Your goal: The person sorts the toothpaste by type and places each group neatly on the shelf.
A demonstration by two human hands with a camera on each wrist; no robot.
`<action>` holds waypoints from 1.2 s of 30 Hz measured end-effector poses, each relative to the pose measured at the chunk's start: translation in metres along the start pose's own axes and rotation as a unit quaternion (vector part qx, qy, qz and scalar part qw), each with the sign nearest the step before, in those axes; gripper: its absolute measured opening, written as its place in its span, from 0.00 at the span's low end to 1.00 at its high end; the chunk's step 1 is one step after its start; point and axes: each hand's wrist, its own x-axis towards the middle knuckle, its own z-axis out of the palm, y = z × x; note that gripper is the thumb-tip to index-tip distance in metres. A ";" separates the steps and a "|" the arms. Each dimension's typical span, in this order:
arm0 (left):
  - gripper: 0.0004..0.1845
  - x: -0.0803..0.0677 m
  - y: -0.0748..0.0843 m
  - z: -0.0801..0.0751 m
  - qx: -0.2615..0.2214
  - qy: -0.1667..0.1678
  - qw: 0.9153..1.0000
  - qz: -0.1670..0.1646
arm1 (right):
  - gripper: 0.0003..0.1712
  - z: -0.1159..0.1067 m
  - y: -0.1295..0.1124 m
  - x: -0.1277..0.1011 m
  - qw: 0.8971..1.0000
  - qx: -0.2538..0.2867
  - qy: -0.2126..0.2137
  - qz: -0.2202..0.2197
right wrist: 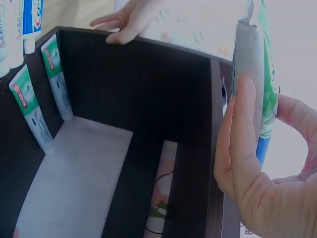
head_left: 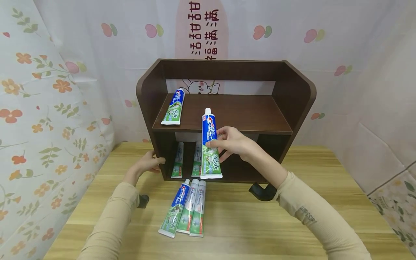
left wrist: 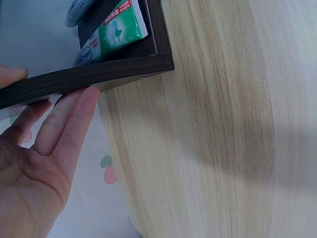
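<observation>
My right hand (head_left: 235,142) pinches a blue and green Crest toothpaste tube (head_left: 209,159) between thumb and fingers, cap up, in front of the dark brown shelf's upper board. In the right wrist view, that tube (right wrist: 250,64) shows its pale side edge. My left hand (head_left: 149,163) holds the left side panel of the shelf (head_left: 302,86); the left wrist view has fingers (left wrist: 74,119) on the panel's outer face and the thumb on the other side. Another blue and green tube (head_left: 174,108) lies on the upper board at the left. Two white and green tubes (head_left: 177,162) rest in the lower compartment, one partly hidden by the held tube.
On the wooden table (head_left: 247,224) before the shelf lie a blue and green tube (head_left: 175,213) and two white and green tubes (head_left: 198,213), side by side. Black objects (head_left: 262,191) are near both forearms. A patterned curtain (head_left: 113,54) hangs behind the shelf.
</observation>
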 end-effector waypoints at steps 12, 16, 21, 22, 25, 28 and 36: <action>0.39 -0.001 0.001 0.000 -0.002 -0.001 1.000 -0.002 | 0.31 -0.009 -0.011 0.013 1.000 -0.015 0.015 0.001; 0.39 -0.003 0.002 0.000 0.000 -0.002 1.000 -0.002 | 0.32 -0.012 -0.015 0.015 1.000 -0.017 0.018 0.004; 0.39 -0.001 0.000 0.000 -0.002 -0.002 1.000 -0.002 | 0.33 -0.019 -0.021 0.017 1.000 0.001 0.025 0.014; 0.39 0.000 0.000 0.000 -0.003 -0.002 1.000 -0.002 | 0.33 -0.021 -0.022 0.018 0.999 0.005 0.027 0.019; 0.40 0.001 -0.001 0.000 -0.003 -0.001 1.000 -0.002 | 0.34 -0.026 -0.024 0.023 0.999 0.011 0.039 0.030; 0.41 0.000 0.000 0.000 0.001 0.003 1.000 -0.006 | 0.33 -0.031 -0.026 0.027 0.998 0.010 0.053 0.035; 0.41 0.002 -0.001 -0.001 0.003 -0.006 1.000 -0.004 | 0.31 -0.044 -0.033 0.041 0.996 -0.004 0.080 0.043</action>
